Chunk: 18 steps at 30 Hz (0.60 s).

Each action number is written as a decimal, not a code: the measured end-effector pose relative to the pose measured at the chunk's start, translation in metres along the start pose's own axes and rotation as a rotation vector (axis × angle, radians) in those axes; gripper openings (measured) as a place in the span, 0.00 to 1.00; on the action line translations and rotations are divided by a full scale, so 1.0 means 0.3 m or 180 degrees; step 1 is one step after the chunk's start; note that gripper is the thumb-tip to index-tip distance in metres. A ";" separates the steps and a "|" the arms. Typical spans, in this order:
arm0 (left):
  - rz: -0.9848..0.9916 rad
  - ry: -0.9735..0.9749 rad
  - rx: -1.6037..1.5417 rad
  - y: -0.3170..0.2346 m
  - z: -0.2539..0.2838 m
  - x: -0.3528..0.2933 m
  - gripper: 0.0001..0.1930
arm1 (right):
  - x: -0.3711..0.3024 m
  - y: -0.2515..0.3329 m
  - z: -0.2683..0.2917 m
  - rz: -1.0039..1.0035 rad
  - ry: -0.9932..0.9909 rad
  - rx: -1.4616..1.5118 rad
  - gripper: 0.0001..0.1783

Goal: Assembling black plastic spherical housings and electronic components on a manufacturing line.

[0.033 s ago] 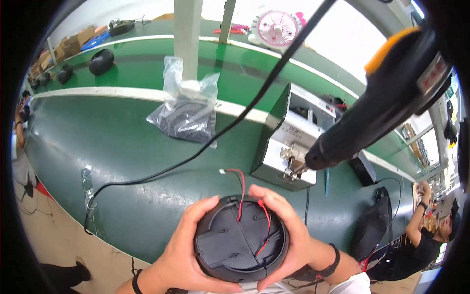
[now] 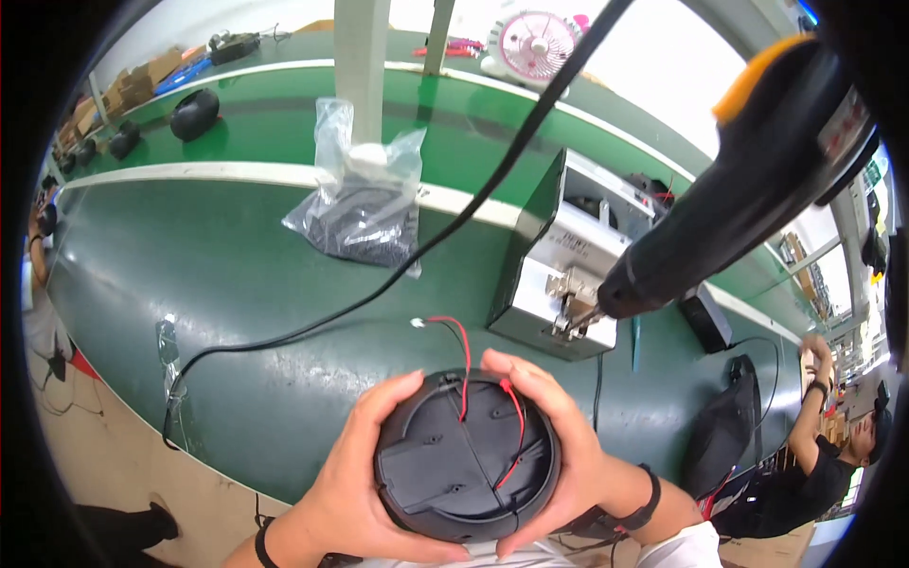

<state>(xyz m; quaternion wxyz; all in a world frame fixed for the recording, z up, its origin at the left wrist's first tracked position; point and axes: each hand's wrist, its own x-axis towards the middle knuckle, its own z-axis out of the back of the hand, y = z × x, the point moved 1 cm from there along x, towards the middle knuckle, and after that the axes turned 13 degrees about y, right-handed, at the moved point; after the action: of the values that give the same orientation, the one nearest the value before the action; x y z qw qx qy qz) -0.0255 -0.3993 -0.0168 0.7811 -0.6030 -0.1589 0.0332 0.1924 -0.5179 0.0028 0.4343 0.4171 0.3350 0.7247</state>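
Left hand (image 2: 348, 473) is grasping one side of a round black shell (image 2: 440, 466), and the right hand (image 2: 574, 450) is grasping the other, fingers curling round the wall and thumbs pressing near the closest edge. Both are probably sharing the grip because the wall is too broad and curved for one alone. The shell is sitting directly before the person, by the near edge of the worktop (image 2: 256, 284); whether it is resting there or hovering, I cannot tell. Its recessed face is pointing upward, seemingly leaving the inner posts visible and the red wires (image 2: 520, 431) unpinched. One wire is stretching past the far rim, ending in a white plug (image 2: 418, 323); the other is curving over the recess.

A driver (image 2: 729, 204) is hanging at the right, its tip appearing beside the front of a metal box (image 2: 542, 289), likely placed for easy reach. Farther back, a clear bag (image 2: 365, 222) of dark bits is lying by the white strip (image 2: 256, 171), presumably leaving working room nearer the person. A black cable (image 2: 544, 112) is crossing between.
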 end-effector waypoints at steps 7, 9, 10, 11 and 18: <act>0.0140 -0.0239 -0.0919 0.020 -0.002 -0.010 0.70 | 0.000 -0.040 -0.047 -0.0215 0.0025 0.0293 0.75; 0.0231 -0.0212 -0.1046 0.028 0.005 -0.019 0.70 | -0.002 -0.049 -0.060 -0.0267 0.0036 0.0370 0.75; 0.0292 -0.0200 -0.1151 0.032 0.005 -0.021 0.70 | -0.004 -0.052 -0.062 -0.0292 0.0061 0.0423 0.76; 0.0313 -0.0178 -0.1163 0.035 0.002 -0.024 0.70 | -0.004 -0.047 -0.063 -0.0310 0.0038 0.0437 0.76; 0.0464 -0.0403 -0.1450 0.058 -0.007 -0.029 0.72 | -0.008 -0.039 -0.074 -0.0552 0.0215 0.0396 0.86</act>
<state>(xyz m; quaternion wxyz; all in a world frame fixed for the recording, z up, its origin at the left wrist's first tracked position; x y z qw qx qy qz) -0.0308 -0.3987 -0.0356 0.6089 -0.7701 -0.1670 0.0905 0.1772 -0.5181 -0.0175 0.4572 0.3881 0.4286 0.6758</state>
